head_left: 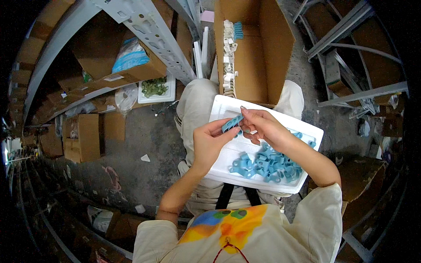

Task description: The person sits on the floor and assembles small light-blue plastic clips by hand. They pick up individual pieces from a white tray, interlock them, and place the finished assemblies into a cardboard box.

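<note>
Over a white foam tray (218,105) on my lap, both hands meet at a short row of small blue plastic clips (232,123). My left hand (209,142) pinches the row between thumb and fingers. The fingertips of my right hand (262,125) are closed at the row's far end; whether they grip a separate clip is hard to see. A loose pile of blue plastic clips (267,164) lies in the near right part of the tray. Two or three more clips (312,143) sit near its right edge, beside my right forearm.
Beyond the tray stands an open cardboard box (252,44), with stacked white clips (229,57) and a few blue ones along its left wall. Metal shelving (153,39) with cartons rises on the left. A tray of green pieces (155,87) sits there. More racks (346,35) stand right.
</note>
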Demonstrator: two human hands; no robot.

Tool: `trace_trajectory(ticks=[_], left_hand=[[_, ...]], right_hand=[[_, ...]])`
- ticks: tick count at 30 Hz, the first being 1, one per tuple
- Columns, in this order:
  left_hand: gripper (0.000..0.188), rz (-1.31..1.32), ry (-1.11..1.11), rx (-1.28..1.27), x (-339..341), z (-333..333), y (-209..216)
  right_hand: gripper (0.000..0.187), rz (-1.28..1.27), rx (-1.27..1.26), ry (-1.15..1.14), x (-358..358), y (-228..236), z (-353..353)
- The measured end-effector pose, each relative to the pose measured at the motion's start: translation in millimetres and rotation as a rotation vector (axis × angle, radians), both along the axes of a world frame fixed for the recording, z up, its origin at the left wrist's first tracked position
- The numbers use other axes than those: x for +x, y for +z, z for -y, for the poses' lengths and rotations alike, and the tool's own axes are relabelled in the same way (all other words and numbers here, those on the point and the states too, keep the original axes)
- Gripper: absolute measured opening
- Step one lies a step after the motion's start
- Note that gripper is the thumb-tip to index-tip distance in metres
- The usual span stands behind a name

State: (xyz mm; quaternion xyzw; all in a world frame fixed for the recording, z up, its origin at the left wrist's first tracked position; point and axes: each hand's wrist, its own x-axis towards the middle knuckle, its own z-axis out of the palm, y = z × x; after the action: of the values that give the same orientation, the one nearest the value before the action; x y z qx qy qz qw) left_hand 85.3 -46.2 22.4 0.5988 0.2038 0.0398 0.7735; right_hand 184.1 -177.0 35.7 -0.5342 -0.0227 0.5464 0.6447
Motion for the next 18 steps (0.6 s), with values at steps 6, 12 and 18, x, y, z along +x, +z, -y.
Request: trace_trajectory(ticks=[6,12,18], left_hand=[[0.027,0.026,0.244,-0.141,3.2,1.3,-2.4],[0.024,0.099,0.441,-0.356,9.7,8.0,-1.7],[0.020,0.122,0.445,-0.504,9.8,11.1,0.0]], right_hand=[[0.024,0.584,0.143,-0.082,-12.9,1.8,-11.5],[0.050,1.407,-0.056,-0.062,-27.7,14.9,-21.9],[0.054,1.618,-0.127,0.001,-28.1,17.0,-25.7]])
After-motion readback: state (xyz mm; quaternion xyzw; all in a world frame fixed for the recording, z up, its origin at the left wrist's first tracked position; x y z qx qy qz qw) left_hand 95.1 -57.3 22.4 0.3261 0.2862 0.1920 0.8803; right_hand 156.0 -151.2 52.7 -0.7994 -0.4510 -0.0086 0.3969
